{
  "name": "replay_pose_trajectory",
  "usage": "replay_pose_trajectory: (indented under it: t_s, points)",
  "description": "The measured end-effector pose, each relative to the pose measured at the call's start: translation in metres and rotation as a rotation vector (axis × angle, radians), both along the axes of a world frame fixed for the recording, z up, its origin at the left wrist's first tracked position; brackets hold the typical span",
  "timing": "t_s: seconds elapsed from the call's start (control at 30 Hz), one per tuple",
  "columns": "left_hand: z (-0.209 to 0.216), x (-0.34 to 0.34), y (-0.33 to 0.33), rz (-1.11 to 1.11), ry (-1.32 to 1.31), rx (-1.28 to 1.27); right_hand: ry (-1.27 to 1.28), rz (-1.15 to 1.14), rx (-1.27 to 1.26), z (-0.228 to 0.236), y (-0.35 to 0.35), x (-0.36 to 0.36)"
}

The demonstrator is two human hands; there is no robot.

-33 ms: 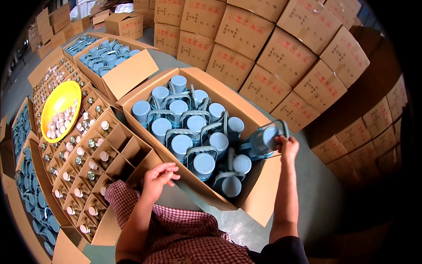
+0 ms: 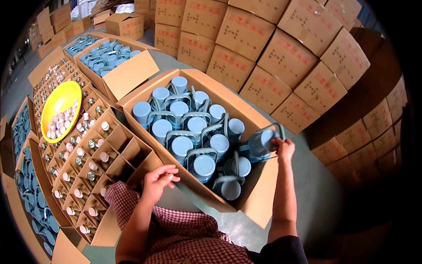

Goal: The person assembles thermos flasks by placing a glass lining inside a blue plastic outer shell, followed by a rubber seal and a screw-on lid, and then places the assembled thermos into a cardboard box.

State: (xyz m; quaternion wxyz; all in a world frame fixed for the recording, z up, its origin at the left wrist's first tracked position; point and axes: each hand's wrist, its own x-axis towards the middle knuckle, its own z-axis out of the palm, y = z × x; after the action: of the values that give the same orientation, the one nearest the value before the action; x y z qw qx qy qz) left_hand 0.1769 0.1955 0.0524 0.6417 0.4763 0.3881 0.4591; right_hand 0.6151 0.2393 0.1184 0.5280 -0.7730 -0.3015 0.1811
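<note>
A blue thermos (image 2: 264,140) with a loop handle lies tilted at the right end of an open carton (image 2: 259,115). The fingers of my right hand (image 2: 285,150) are closed on it at its handle side. Several more blue thermoses (image 2: 196,124) stand close together in the carton, lids or bases up. Toward its right end, one thermos (image 2: 239,166) leans with its handle across it. Over the near edge of the carton, my left hand (image 2: 160,179) is open with loosely bent fingers and nothing in it.
On the left is a divided carton (image 2: 125,141) of glass bottles with pale stoppers. A yellow basin (image 2: 48,105) with loose stoppers rests on it. More open cartons of blue thermoses (image 2: 107,57) stand behind and at far left. Stacked closed cartons (image 2: 246,31) rise behind.
My right hand and the thermos in it have shifted slightly left and down. The handle of the thermos beside it has swung across it. My left hand has barely moved.
</note>
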Motion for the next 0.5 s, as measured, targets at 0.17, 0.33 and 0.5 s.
replay_pose_trajectory:
  t_s: [0.17, 0.33, 0.5]
  points:
    - [-0.005, -0.004, -0.004, 0.019, 0.007, 0.06, -0.012, 0.127, -0.392, -0.142, 0.022, 0.059]
    - [-0.006, -0.023, -0.008, 0.063, -0.072, 0.069, -0.891, 0.106, -0.402, -0.111, 0.077, -0.014]
    - [-0.002, -0.024, -0.001, 0.07, -0.185, -0.029, -0.702, 0.255, -0.549, -0.069, 0.15, -0.098]
